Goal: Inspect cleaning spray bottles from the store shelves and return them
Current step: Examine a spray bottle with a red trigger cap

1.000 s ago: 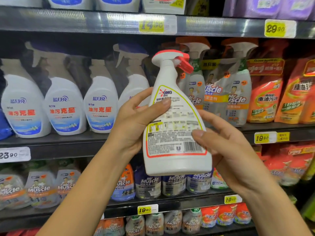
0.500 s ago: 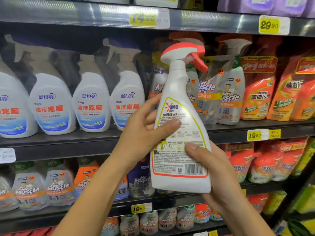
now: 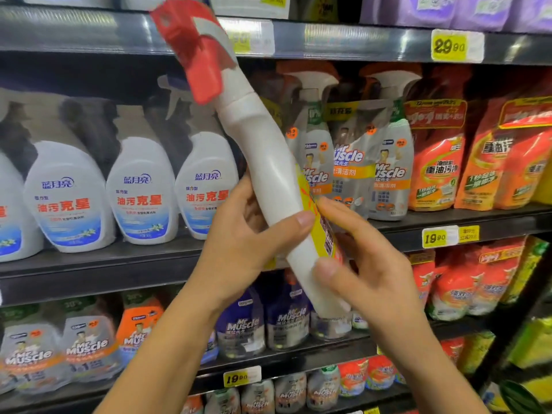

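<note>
I have both hands on the white spray bottle [image 3: 268, 174]: left hand [image 3: 239, 243] wrapped round its middle, right hand [image 3: 373, 273] pinching its lower part. It is held before the store shelf [image 3: 373, 43], tilted, red trigger head [image 3: 191, 46] up and leftward.

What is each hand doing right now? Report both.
Left hand: grips the white spray bottle, mid-body.
Right hand: pinches the same bottle's lower end.

The middle shelf [image 3: 89, 273] bears white spray bottles [image 3: 140, 189] left of its yellow price tag [image 3: 434, 238], orange refill pouches [image 3: 436, 168] above it.
</note>
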